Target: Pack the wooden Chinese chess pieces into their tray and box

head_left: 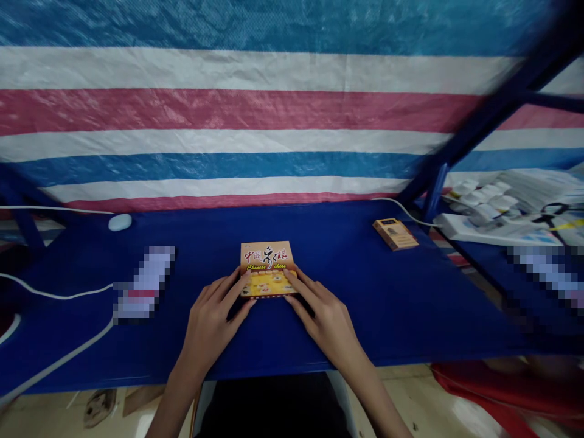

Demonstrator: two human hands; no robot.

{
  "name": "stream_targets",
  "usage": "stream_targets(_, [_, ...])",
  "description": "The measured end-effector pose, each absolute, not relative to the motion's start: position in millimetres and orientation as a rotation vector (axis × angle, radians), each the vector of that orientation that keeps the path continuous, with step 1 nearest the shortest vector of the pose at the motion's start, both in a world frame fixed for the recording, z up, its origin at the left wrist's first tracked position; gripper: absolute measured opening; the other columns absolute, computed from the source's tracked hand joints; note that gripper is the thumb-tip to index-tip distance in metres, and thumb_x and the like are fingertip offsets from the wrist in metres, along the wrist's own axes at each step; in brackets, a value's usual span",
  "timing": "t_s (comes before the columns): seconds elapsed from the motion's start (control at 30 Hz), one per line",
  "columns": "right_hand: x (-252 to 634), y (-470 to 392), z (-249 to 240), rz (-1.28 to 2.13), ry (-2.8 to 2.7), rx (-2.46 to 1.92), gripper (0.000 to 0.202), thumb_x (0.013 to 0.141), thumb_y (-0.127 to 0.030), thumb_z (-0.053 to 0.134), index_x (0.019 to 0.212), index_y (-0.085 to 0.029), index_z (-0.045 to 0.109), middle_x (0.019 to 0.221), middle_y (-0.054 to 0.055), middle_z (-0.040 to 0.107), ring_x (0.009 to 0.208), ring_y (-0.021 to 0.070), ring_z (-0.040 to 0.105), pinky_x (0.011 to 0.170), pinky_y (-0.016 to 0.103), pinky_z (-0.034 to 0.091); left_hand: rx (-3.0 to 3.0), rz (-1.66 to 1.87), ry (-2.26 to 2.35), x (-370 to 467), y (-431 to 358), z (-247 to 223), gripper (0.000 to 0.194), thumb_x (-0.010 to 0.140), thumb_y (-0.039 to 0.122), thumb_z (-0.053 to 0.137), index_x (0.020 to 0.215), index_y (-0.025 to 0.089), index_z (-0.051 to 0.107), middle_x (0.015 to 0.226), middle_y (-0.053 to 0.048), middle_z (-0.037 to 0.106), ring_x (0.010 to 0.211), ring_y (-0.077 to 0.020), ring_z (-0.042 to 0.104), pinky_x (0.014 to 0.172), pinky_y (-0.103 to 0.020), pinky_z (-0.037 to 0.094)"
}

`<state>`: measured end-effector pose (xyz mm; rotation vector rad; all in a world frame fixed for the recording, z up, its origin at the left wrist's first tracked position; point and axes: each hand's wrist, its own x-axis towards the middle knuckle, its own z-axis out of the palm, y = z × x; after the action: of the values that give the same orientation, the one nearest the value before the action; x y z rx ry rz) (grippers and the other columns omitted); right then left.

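Observation:
A small orange and yellow Chinese chess box (267, 264) lies on the blue table (347, 237) in front of me, its printed face up. My left hand (218, 307) grips the box's left side, fingers on the edge and top, thumb at the near left corner. On the other side my right hand (323, 310) holds it the same way, its thumb by the near right corner. The box looks closed, and both hands touch it at once.
To the left are a pixelated phone (145, 283) with a white cable and a small white rounded case (120, 222). A yellow-brown cigarette-like pack (396, 234) lies back right. Beyond it, a white power strip (497, 231) sits by a blue metal post (437, 191). A striped tarp (255, 109) hangs behind.

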<state>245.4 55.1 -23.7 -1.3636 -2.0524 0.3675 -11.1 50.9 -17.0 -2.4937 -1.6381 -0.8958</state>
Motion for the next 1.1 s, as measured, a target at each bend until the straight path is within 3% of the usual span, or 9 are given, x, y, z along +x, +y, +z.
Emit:
stream_targets(0.3, [246, 39, -17, 0.178, -1.839, -1.306, 0.060, 0.091, -0.026, 0.069, 0.147, -0.039, 0.049, 0.154, 0.002, 0.048, 0.119, 0.0288, 0.069, 0.095, 0.045, 0.062, -2.349, -1.309, -1.592, 20, 31, -6, 0.062, 0.091, 0.016, 0.068, 0.148, 0.031, 0.048, 0.148, -0.007, 0.056, 0.124, -0.0243, 0.063, 0.100, -0.047, 0.058])
stream_targets(0.53, [281, 36, -9, 0.008, -1.694, -1.364, 0.050, 0.095, -0.023, 0.064, 0.142, -0.038, 0.056, 0.142, 0.000, 0.062, 0.120, 0.0275, 0.068, 0.101, 0.048, 0.058, -2.447, -1.422, -1.601, 33, 30, 1, 0.067, 0.093, 0.014, 0.062, 0.154, 0.030, 0.038, 0.149, -0.007, 0.055, 0.132, -0.0249, 0.057, 0.107, -0.048, 0.055])
stream_targets(0.87, [343, 42, -15, -0.501, -1.467, -1.503, 0.029, 0.091, -0.020, 0.068, 0.119, -0.028, 0.074, 0.111, 0.001, 0.078, 0.094, 0.0213, 0.076, 0.085, 0.034, 0.058, -1.893, -1.673, -2.296, -17, 46, -10, 0.029, 0.098, 0.036, 0.058, 0.124, 0.024, 0.065, 0.118, -0.005, 0.072, 0.100, -0.0204, 0.069, 0.082, -0.034, 0.058])
stream_targets(0.97, [356, 44, -22, -0.505, -1.629, -1.547, 0.033, 0.093, -0.021, 0.065, 0.124, -0.029, 0.071, 0.123, 0.001, 0.074, 0.099, 0.0214, 0.073, 0.084, 0.034, 0.057, -1.958, -1.639, -2.343, -18, 46, -12, 0.024, 0.098, 0.038, 0.058, 0.117, 0.027, 0.068, 0.116, -0.002, 0.072, 0.098, -0.0193, 0.068, 0.081, -0.032, 0.056])
stream_targets(1.1, [366, 39, -24, -0.323, -2.101, -1.656, 0.056, 0.092, -0.034, 0.061, 0.148, -0.033, 0.050, 0.145, 0.005, 0.061, 0.118, 0.0317, 0.063, 0.092, 0.048, 0.051, -1.955, -1.653, -2.410, -19, 45, -13, 0.024, 0.098, 0.042, 0.057, 0.115, 0.030, 0.070, 0.115, 0.000, 0.072, 0.097, -0.0191, 0.068, 0.083, -0.033, 0.054])
